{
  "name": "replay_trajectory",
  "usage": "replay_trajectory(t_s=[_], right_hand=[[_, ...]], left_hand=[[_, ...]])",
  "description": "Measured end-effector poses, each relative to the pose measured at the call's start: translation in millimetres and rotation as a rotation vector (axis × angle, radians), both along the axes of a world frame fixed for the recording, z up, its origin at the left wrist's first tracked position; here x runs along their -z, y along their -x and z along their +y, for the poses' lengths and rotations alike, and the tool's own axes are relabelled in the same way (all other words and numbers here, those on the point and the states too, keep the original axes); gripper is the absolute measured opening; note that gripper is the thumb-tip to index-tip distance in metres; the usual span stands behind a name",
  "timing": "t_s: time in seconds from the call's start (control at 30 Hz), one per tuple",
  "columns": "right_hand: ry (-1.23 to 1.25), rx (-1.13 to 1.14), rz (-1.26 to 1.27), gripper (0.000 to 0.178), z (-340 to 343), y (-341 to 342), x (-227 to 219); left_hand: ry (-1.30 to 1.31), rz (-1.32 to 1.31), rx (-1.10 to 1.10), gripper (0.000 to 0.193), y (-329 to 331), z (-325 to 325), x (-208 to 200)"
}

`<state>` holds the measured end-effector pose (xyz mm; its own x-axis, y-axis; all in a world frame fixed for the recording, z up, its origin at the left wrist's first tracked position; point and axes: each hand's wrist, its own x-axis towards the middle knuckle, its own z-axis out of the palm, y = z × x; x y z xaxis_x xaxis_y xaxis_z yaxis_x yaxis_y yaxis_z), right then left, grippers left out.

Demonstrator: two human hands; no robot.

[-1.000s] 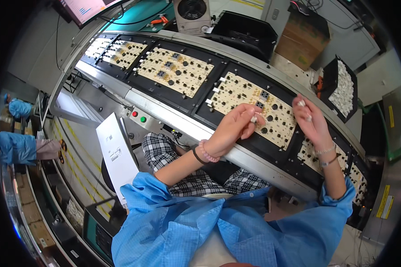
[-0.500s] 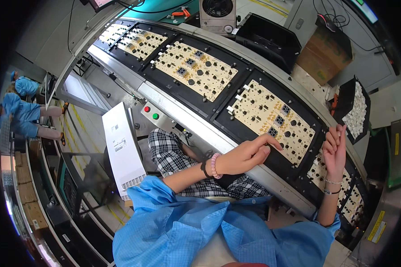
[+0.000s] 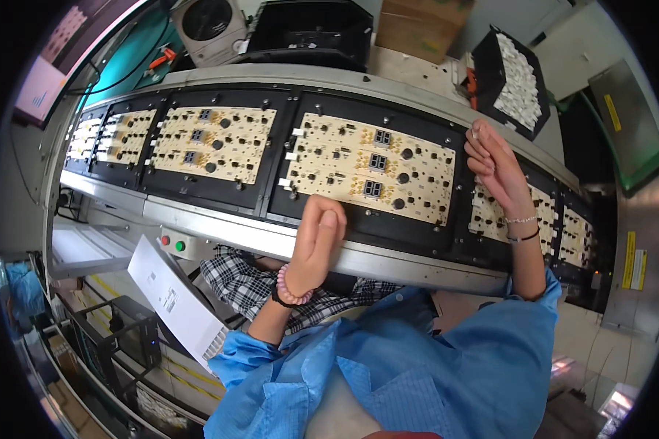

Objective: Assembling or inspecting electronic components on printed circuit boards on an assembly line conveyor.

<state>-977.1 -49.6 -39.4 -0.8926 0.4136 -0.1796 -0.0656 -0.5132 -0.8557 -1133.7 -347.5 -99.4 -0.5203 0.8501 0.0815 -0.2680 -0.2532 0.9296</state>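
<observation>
My left hand (image 3: 315, 245) is held with fingers curled at the front edge of a black carrier frame (image 3: 410, 233). What those fingers hold, if anything, is hidden. Set in the frame is a cream circuit board (image 3: 329, 157) with black digit displays (image 3: 378, 162), round black parts, and several white connectors (image 3: 291, 156) along its left edge. Beyond the board's right side, my right hand (image 3: 499, 164) is raised over the line, its thumb and fingers pressed together. Something small and pale may show at the fingertips, too small to name.
More boards in frames, such as one on the left (image 3: 234, 164), run along the metal-railed line (image 3: 198, 223). A black bin of small white parts (image 3: 520, 88) stands at the back right, near a cardboard box (image 3: 421, 29). A fan unit (image 3: 209, 29) and black tray (image 3: 307, 36) stand behind.
My view has turned, so the line lies more level. My left hand has drawn back from over the board to the frame's front edge, fingers curling in. My right hand's raised finger has folded into a pinch.
</observation>
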Motion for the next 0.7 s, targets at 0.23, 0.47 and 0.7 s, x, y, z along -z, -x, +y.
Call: replay_trajectory(t_s=[0.23,0.47,0.7], right_hand=[[-0.455,-0.005,-0.301,0.03,-8,-7,-25],[-1.413,-0.049,-0.666,0.017,-20,-13,-14],[-1.638,-0.048,-0.686,0.019,-31,-13,-7]], left_hand=[[-0.05,0.078,-0.01,0.007,4,-5,11],[0.012,0.103,0.188,0.027,14,-16,6],[0.039,0.214,0.095,0.033,15,-13,4]])
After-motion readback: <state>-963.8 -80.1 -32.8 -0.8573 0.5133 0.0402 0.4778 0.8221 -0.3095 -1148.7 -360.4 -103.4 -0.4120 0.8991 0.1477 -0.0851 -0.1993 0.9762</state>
